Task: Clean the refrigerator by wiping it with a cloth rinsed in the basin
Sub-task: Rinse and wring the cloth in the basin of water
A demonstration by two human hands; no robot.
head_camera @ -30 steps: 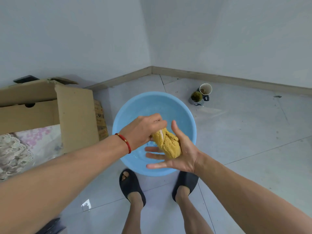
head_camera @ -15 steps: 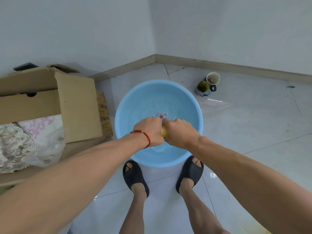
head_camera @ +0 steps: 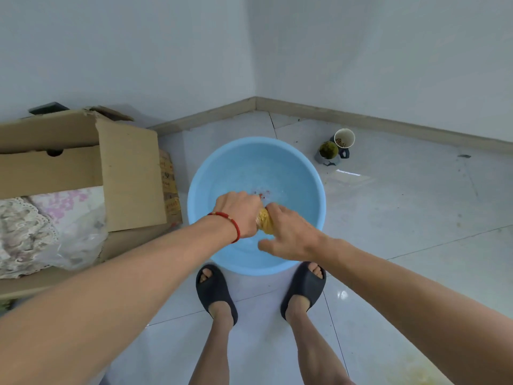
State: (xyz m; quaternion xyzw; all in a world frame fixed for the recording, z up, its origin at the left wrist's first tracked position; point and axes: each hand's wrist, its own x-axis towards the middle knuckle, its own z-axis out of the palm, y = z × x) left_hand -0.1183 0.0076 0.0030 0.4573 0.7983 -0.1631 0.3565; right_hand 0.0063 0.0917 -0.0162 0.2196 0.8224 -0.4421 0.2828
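The person stands over a blue basin (head_camera: pixel 222 168) on the floor. The left hand (head_camera: pixel 238 212) is curled tight around one end of a yellow cloth (head_camera: pixel 265 221). The right hand (head_camera: pixel 288 234) grips the other end, with its thumb sticking out to the side. The cloth is bunched up small between the two hands, right above the water in the basin.

Things could go wrong here. If the hands drift away from the basin, dirty water could drip onto the shiny floor tiles (head_camera: pixel 402 218). The person wears dark slippers (head_camera: pixel 212 290) close to the basin, and a wet floor could make a foot slip. If the squeeze is too weak, the cloth would stay soggy and leave puddles in the refrigerator. No refrigerator shows in this view. A hard twist could also splash water toward the cardboard box (head_camera: pixel 83 168) just beside the basin.

The cloth's long side runs left to right, from one hand to the other. Most of it is hidden inside the hands.
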